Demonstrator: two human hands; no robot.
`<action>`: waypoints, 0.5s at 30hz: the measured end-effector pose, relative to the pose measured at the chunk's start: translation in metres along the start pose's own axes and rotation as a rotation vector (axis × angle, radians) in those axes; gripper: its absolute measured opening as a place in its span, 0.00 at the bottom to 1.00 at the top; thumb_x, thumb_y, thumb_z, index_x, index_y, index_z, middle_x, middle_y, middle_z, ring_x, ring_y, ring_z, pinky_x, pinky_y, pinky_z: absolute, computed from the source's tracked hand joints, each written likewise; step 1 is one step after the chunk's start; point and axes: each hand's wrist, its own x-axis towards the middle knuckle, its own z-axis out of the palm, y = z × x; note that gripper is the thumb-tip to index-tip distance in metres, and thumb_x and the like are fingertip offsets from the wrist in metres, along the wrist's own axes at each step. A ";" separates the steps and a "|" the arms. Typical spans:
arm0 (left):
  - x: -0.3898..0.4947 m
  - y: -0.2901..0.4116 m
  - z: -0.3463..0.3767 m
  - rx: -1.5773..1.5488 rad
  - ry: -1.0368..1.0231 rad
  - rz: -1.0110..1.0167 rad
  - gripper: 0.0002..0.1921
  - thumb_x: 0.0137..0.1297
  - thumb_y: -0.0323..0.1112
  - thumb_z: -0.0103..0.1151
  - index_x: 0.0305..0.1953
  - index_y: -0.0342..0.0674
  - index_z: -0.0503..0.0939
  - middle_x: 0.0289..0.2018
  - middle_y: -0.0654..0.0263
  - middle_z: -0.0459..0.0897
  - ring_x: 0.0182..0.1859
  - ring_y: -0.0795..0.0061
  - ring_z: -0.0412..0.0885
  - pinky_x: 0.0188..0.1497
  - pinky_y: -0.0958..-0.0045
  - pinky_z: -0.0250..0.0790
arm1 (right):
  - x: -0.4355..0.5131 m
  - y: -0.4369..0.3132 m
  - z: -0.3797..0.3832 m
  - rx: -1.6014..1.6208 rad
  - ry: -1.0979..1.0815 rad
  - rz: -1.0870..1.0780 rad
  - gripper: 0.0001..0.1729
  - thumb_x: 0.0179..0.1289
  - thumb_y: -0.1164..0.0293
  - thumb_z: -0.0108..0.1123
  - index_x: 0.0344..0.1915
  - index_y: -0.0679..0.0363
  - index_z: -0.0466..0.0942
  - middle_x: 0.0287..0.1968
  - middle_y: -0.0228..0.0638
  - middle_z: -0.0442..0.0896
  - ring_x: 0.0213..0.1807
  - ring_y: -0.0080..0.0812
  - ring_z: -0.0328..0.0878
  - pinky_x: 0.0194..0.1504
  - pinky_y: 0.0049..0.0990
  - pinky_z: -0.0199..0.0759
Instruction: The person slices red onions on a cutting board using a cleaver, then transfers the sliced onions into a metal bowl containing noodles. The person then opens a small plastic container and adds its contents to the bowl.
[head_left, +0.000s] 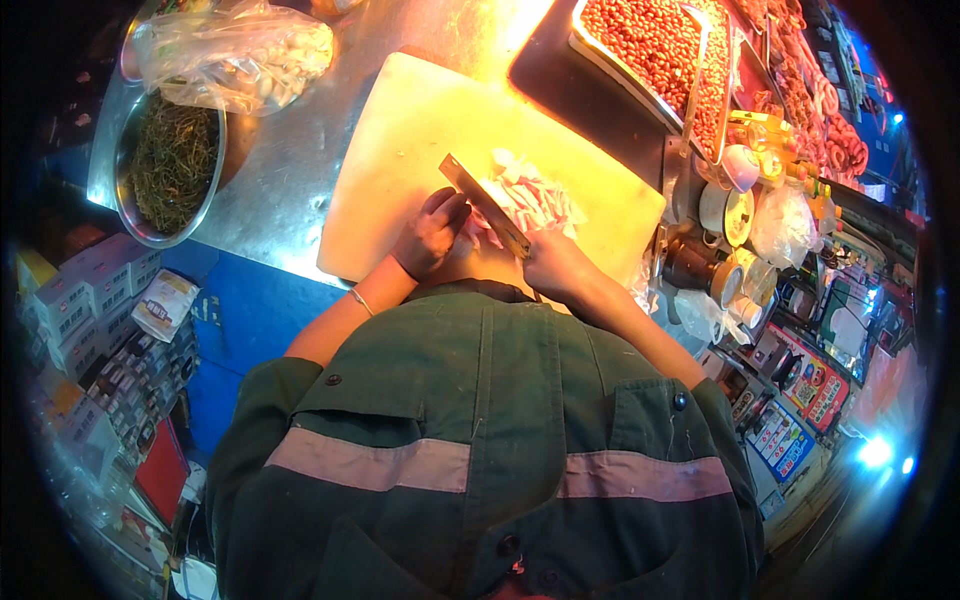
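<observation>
A cleaver (487, 208) lies slantwise across the pale cutting board (382, 165), its handle end in my right hand (556, 264). To the right of the blade is a heap of pale pink sliced food, perhaps meat (536, 196). My left hand (429, 234) is on the blade's left side, fingers curled and bunched by a small pale piece (474, 229). The fingers look dark, and the fingertips are partly hidden by the blade. What lies under my left palm cannot be seen.
Left on the steel counter (277, 187) are a metal bowl of dark green shreds (171, 169) and a plastic bag of pale food (262, 64). A tray of peanuts (645, 52) stands at upper right. Bottles (772, 142) and a brown jar (701, 266) crowd the right side.
</observation>
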 end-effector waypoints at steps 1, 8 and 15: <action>0.000 0.000 0.000 -0.004 -0.001 -0.005 0.10 0.58 0.25 0.60 0.41 0.27 0.83 0.49 0.52 0.80 0.53 0.50 0.79 0.47 0.60 0.78 | 0.000 -0.002 -0.001 -0.011 -0.017 0.014 0.09 0.48 0.79 0.54 0.30 0.71 0.79 0.32 0.61 0.82 0.37 0.59 0.83 0.39 0.47 0.76; -0.001 0.000 0.001 -0.016 0.000 -0.022 0.10 0.59 0.25 0.59 0.41 0.27 0.83 0.50 0.52 0.80 0.53 0.50 0.80 0.46 0.61 0.79 | -0.002 -0.014 -0.007 -0.066 -0.100 0.048 0.10 0.50 0.78 0.53 0.32 0.70 0.80 0.28 0.61 0.81 0.33 0.58 0.83 0.35 0.46 0.76; -0.001 0.001 0.000 0.020 -0.012 -0.009 0.11 0.59 0.25 0.59 0.41 0.27 0.83 0.50 0.51 0.80 0.53 0.51 0.80 0.44 0.62 0.79 | -0.001 -0.025 -0.004 -0.103 -0.043 0.029 0.11 0.51 0.79 0.53 0.34 0.70 0.81 0.27 0.63 0.80 0.33 0.60 0.82 0.35 0.47 0.76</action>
